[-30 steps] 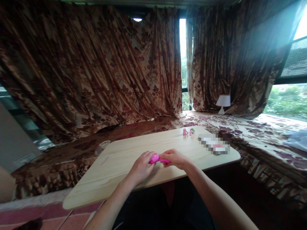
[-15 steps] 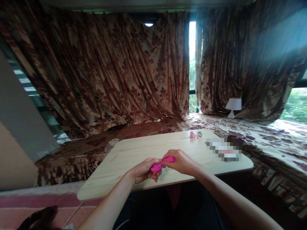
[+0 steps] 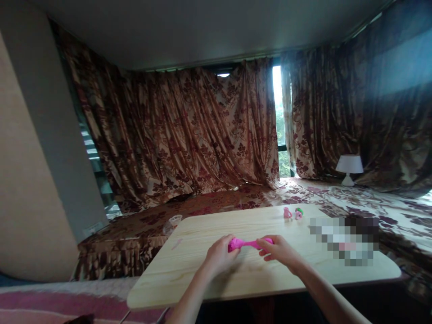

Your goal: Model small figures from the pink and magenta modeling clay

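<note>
A lump of bright pink modelling clay [image 3: 249,243] is stretched between my two hands, thick at both ends and thinned to a strand in the middle. My left hand [image 3: 221,252] is closed around one end. The other end sits in my right hand [image 3: 275,249], pinched between thumb and fingers. Both hands are held over the pale wooden table [image 3: 189,270]. Behind them, near the table's far edge, stand a small pink cup-like toy [image 3: 286,213] and a little pink figure with a green top [image 3: 299,213].
A blurred-out item [image 3: 344,240] lies at the table's right. Past the left edge sits a clear plastic container [image 3: 173,223]. A white lamp [image 3: 349,168] stands on the flowered ledge before the curtains [image 3: 202,135]. A faint pink mark [image 3: 176,244] shows on the tabletop.
My hands have moved apart, drawing the pink clay out into a longer piece with a thin middle. The view has tilted upward, showing more ceiling.
</note>
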`<state>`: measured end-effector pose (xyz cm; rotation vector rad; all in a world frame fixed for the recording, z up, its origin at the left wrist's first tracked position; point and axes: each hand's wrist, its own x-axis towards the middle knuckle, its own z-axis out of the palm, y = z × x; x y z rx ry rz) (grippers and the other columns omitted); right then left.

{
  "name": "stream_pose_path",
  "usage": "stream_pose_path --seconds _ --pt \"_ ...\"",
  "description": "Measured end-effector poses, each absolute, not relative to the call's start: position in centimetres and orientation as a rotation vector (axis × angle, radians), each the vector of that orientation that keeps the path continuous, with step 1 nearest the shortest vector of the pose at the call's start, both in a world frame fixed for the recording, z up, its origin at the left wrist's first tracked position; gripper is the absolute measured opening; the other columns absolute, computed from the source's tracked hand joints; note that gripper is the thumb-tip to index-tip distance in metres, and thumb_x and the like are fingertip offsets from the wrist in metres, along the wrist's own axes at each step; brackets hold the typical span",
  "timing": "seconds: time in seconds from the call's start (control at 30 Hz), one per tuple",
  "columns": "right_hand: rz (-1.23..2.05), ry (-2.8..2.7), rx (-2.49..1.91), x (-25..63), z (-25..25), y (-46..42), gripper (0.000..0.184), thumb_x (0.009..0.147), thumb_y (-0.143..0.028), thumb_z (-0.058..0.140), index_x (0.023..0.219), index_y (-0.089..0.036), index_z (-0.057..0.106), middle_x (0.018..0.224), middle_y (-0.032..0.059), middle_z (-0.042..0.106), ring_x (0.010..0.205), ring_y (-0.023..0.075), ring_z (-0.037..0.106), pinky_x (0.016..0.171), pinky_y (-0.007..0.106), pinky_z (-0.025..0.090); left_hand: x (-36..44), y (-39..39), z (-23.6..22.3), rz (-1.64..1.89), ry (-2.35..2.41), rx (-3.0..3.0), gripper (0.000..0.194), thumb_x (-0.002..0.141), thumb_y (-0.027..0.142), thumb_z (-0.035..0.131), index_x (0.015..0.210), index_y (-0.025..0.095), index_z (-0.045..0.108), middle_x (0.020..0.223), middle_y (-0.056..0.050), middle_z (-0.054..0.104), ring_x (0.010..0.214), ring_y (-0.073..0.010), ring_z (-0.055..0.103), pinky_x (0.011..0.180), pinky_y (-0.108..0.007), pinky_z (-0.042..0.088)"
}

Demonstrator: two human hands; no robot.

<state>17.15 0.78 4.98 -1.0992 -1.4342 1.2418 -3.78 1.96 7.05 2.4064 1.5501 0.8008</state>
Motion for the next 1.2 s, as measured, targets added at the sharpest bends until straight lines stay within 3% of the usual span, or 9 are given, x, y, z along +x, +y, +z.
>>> stream_pose_path --seconds 0.13,0.33,0.77,0.97,1.2 --pt "1.333 -1.455 -1.010 16.2 5.8 0.4 0.045 0.078 -0.050 0.053 0.108 -0.017 0.060 0.099 0.0112 0.065 0.074 0.0172 0.065 0.057 0.026 0.051 -2.4 1.9 6.8 0.795 1.516 2.432 0.018 0.075 0.031 0.054 0.088 0.021 0.061 0.084 -0.003 0.064 0.076 -0.0166 0.056 0.066 -0.024 0.037" --pt "1.298 -1.493 -1.002 15.1 6.3 0.3 0.029 0.074 -0.038 0.060 0.087 -0.014 0.068 0.072 0.0056 0.066 0.067 0.0129 0.061 0.053 0.020 0.047 -1.5 1.2 7.1 0.769 1.467 2.466 0.018 0.076 0.030 0.052 0.090 0.022 0.062 0.086 -0.003 0.064 0.078 -0.0169 0.056 0.068 -0.024 0.037" --pt "1.104 -1.479 -1.123 15.5 5.2 1.2 0.016 0.067 -0.026 0.061 0.068 -0.012 0.068 0.053 0.0016 0.062 0.049 0.0099 0.055 0.049 0.021 0.044 -1.7 0.7 6.8 0.750 1.423 2.505 0.012 0.073 0.028 0.055 0.081 0.022 0.061 0.087 -0.002 0.062 0.080 -0.0169 0.055 0.068 -0.024 0.036" --pt "1.029 -1.409 -1.194 19.0 4.8 1.7 0.017 0.065 -0.028 0.065 0.068 -0.012 0.068 0.052 0.0028 0.063 0.046 0.0111 0.055 0.046 0.022 0.043 -3.1 0.4 6.9 0.826 1.472 2.433 0.011 0.074 0.029 0.055 0.078 0.021 0.061 0.083 -0.003 0.061 0.078 -0.0170 0.054 0.069 -0.025 0.035" --pt "1.018 -1.224 -1.180 23.4 4.7 1.5 0.035 0.070 -0.045 0.063 0.081 -0.012 0.066 0.072 0.0073 0.067 0.059 0.0134 0.061 0.051 0.024 0.048 -6.1 2.3 6.6 1.102 1.542 2.087 0.024 0.071 0.041 0.058 0.070 0.017 0.054 0.066 -0.001 0.054 0.064 -0.0149 0.051 0.060 -0.025 0.035"
